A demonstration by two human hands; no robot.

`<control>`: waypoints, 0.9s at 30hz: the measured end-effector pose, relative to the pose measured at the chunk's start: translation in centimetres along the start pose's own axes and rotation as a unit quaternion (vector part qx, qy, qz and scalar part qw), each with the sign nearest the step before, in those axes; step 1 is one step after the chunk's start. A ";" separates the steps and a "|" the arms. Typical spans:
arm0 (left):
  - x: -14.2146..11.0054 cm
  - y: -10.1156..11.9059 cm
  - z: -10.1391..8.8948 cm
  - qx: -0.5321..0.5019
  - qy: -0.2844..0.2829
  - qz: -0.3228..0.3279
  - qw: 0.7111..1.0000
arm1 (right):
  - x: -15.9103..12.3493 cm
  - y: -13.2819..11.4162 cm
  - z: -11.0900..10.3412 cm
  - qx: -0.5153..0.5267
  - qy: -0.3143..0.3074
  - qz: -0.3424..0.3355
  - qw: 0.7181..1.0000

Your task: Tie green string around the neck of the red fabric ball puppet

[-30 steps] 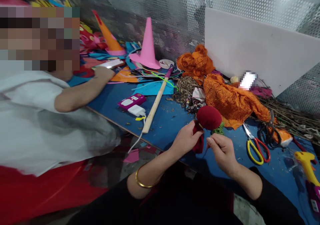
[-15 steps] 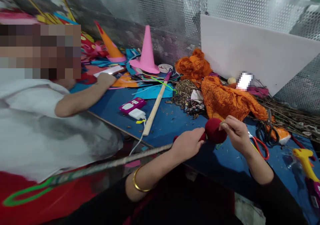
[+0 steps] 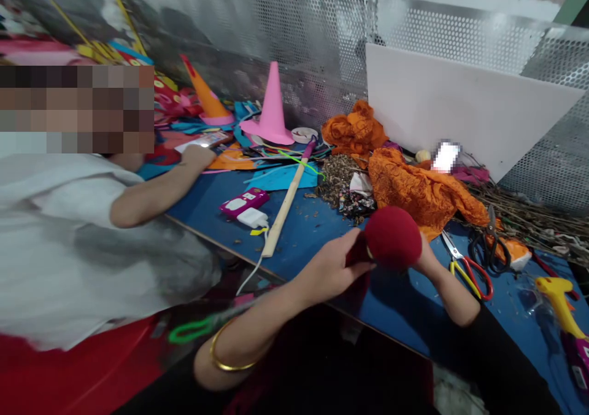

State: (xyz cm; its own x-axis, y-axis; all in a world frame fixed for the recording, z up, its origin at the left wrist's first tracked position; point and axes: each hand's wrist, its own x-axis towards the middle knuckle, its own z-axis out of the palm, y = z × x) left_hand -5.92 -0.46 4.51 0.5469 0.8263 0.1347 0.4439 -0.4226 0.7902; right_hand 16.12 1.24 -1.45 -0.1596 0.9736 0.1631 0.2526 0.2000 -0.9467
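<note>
A round, dark red fabric-covered ball is raised over the near edge of the blue table. Just left of it, my left hand is closed around the dark red wrapped end of a long stick, right by the ball. The stick's far end, a bright green loop, shows beyond my left forearm; most of its shaft is hidden. On the ball's right side, my right hand reaches behind it, and its fingers are out of sight. Scissors with red and yellow handles lie right of that hand.
Behind the ball are orange crinkled cloth and dried plant bits. A wooden stick, a purple-and-white box and a pink cone hat stand or lie leftward. A co-worker sits at left. A yellow glue gun is at right.
The ball has turned and come nearer, now hiding my right fingers, which were pinched at its right side. The stick's green-loop end has swung right, behind my left forearm.
</note>
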 end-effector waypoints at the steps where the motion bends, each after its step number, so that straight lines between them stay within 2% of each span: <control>1: 0.1 -0.4 -0.2 -0.043 0.038 -0.025 0.998 | -0.1 0.0 0.3 -0.016 -0.001 -0.005 1.000; 3: 0.4 -1.1 -0.5 -0.134 0.077 -0.077 0.985 | -0.4 -0.4 0.7 -0.073 -0.017 -0.029 0.997; 6: 0.5 -2.1 -0.6 -0.280 0.072 -0.133 0.948 | -0.9 -1.5 1.2 -0.194 -0.070 -0.100 0.973; 8: 0.4 -2.8 -0.4 -0.343 0.066 -0.146 0.926 | -1.5 -2.6 1.5 -0.228 -0.088 -0.164 0.956; 11: 0.4 -3.3 0.6 -0.379 0.053 -0.149 0.912 | -2.5 -4.1 2.1 -0.117 -0.071 -0.233 0.963; 13: 0.5 -3.4 1.7 -0.387 0.044 -0.151 0.908 | -3.1 -4.7 2.5 0.002 -0.063 -0.236 0.970; 16: 0.8 -3.4 3.6 -0.400 0.026 -0.152 0.903 | -3.4 -4.8 3.3 0.167 -0.060 -0.181 0.967; 18: 1.1 -3.5 4.5 -0.392 0.025 -0.145 0.908 | -3.3 -4.7 3.6 0.246 -0.033 -0.094 0.964; 20: 1.4 -3.7 5.0 -0.349 0.046 -0.132 0.927 | -3.2 -4.6 3.9 0.290 0.008 0.012 0.957; 22: 1.6 -3.9 5.2 -0.291 0.074 -0.118 0.947 | -3.1 -4.8 3.9 0.308 0.038 0.082 0.947; 27: 1.8 -4.3 5.4 -0.175 0.100 -0.112 0.973 | -3.4 -5.5 4.3 0.324 0.081 0.118 0.935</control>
State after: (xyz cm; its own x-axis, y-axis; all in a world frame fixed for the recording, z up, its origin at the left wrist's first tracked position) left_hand -3.03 0.87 -1.85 0.2996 0.9538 0.0215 0.2482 -0.0996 0.9636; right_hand 11.20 -3.60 2.01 -0.0134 0.9966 -0.0810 -0.3774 -0.0800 -0.9226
